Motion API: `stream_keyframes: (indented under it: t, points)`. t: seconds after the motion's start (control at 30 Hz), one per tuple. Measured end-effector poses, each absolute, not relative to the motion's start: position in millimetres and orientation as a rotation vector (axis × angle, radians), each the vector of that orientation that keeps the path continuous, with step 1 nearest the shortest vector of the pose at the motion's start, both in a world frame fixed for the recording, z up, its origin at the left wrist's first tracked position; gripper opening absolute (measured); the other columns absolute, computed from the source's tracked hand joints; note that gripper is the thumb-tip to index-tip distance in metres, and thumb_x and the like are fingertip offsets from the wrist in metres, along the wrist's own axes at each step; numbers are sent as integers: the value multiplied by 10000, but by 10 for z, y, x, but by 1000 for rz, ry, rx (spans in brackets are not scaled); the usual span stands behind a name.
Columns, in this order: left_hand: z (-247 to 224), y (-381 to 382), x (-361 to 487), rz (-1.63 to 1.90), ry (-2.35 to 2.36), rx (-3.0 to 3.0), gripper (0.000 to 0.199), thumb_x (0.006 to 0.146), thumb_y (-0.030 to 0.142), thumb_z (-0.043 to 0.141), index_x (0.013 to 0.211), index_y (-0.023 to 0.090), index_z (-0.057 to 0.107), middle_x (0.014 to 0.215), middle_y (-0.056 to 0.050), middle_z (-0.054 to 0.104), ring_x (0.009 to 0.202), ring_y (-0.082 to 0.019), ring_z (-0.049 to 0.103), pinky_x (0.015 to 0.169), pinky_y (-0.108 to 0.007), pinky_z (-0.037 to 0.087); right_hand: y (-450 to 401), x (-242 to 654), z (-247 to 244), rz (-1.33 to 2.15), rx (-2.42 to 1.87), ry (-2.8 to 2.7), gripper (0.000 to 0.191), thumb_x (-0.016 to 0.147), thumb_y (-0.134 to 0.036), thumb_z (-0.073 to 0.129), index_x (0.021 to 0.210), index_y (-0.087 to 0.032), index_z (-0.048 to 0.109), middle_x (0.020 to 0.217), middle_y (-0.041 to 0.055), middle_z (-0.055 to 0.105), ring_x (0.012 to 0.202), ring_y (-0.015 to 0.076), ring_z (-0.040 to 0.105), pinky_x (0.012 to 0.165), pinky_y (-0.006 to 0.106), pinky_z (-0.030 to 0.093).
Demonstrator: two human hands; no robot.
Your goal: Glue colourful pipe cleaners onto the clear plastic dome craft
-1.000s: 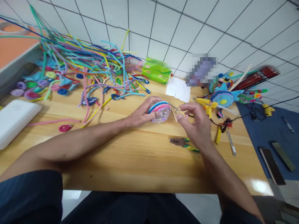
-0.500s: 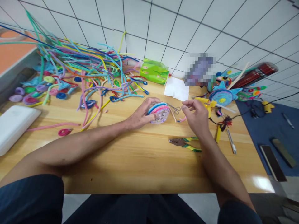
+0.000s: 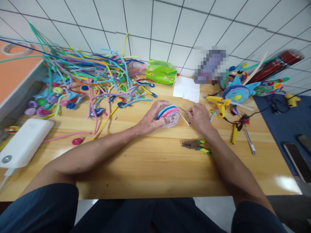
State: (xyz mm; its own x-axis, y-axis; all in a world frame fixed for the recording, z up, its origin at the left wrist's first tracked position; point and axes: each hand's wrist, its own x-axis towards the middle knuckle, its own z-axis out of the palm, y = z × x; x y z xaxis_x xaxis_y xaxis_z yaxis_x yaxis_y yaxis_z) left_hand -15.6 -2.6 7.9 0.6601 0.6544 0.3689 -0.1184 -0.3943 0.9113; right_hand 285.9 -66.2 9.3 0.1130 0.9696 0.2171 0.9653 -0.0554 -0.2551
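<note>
My left hand (image 3: 156,118) is closed around a round disc of coiled pipe cleaners (image 3: 171,117); blue, white and pink bands run along its edge, and its face is greyish purple. To the right of it, my right hand (image 3: 198,116) has its fingers curled over the handles of small metal scissors (image 3: 182,109). Only the blades show, pointing left toward the disc. A short cream pipe cleaner (image 3: 184,119) lies between the two hands. Pliers with yellow-green handles (image 3: 190,145) rest on the table below my right hand.
Many coloured pipe cleaners (image 3: 97,64) are heaped at the back left. A white power bank (image 3: 28,142) is at the left. A green tissue pack (image 3: 161,72) and white paper (image 3: 186,89) lie behind the disc. A yellow glue gun (image 3: 220,105) and a blue fish-like craft (image 3: 238,94) stand right.
My right hand has come down from above the table onto the scissors and its fingers have closed over the handles. My left hand still holds the disc. The view has shifted slightly.
</note>
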Motion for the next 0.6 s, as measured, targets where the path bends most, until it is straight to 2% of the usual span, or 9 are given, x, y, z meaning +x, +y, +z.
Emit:
stream_keyframes:
  t: [0.1, 0.17, 0.33, 0.47, 0.6]
  points:
    - [64, -18, -151, 889, 432, 1799, 629, 1016, 583, 750, 1530, 280, 551, 1622, -155, 580, 1598, -369, 554, 1415, -649, 423, -622, 2852, 85, 73, -2150, -1839, 231, 963, -225, 710, 751, -273, 631, 931, 150, 764, 1078, 370, 694, 1065, 537, 553]
    - [43, -9, -141, 902, 424, 1807, 622, 1013, 559, 755, 1529, 281, 547, 1614, -153, 587, 1595, -375, 556, 1414, -657, 414, -608, 2832, 123, 122, -2227, -1751, 233, 948, -210, 729, 753, -277, 620, 890, 144, 770, 1065, 372, 718, 1033, 518, 555]
    - [3, 10, -110, 937, 398, 1811, 607, 1006, 518, 758, 1518, 266, 552, 1596, -157, 597, 1577, -365, 577, 1400, -641, 427, -673, 2798, 446, 269, -2192, -1621, 16, 934, -263, 693, 921, -263, 684, 1009, 145, 828, 1021, 353, 753, 966, 501, 579]
    - [52, 3, -110, 937, 428, 1795, 603, 1005, 526, 760, 1503, 251, 563, 1586, -157, 612, 1558, -355, 596, 1390, -616, 445, -865, 2626, 783, 353, -1956, -1588, 180, 971, -429, 635, 883, -283, 692, 852, 80, 796, 821, 291, 735, 781, 438, 581]
    - [125, -3, -117, 890, 456, 1787, 609, 1014, 569, 765, 1488, 237, 573, 1531, -151, 648, 1468, -339, 652, 1343, -595, 501, -1116, 2228, 889, 529, -1681, -1532, 182, 923, -445, 637, 835, -289, 668, 661, -10, 713, 590, 201, 642, 606, 347, 497]
